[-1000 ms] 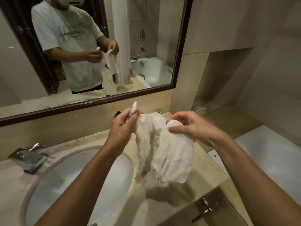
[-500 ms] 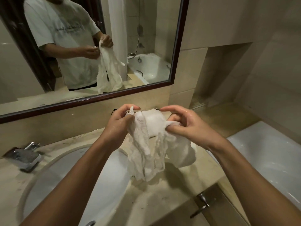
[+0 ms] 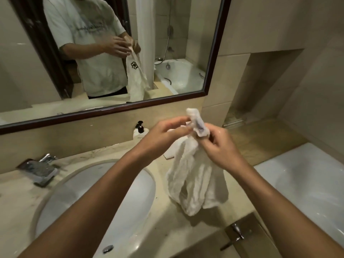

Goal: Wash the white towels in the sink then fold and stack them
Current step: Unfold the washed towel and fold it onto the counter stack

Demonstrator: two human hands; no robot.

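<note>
Nearest the camera, two bare forearms reach forward over the marble bench [image 3: 16, 198], the left one crossing above the white oval sink [image 3: 61, 198], whose metal drain [image 3: 108, 248] shows at its near edge. At the bench's right end a metal handle [image 3: 236, 233] sticks out of the front below the top, and a white bathtub [image 3: 305, 183] lies beyond it on the right.

Past the sink, both hands meet in the air above the right part of the bench. The right hand [image 3: 221, 148] has its fingers curled round the gathered top of a white towel [image 3: 195, 183], and the left hand [image 3: 163, 135] pinches the same bunched end from the left side with thumb and fingertips. A short twisted tip of the cloth stands up above the two hands, while the rest hangs below them in loose folds, its lower end at the bench surface; contact there cannot be made out for sure.

Behind the hands another piece of white cloth [image 3: 172, 148] lies on the bench, mostly hidden. A chrome faucet [image 3: 39, 170] sits at the sink's far left, and a pump bottle [image 3: 139, 133] stands against the wall. Above it the framed mirror [image 3: 214, 53] reflects the person holding the hanging towel.
</note>
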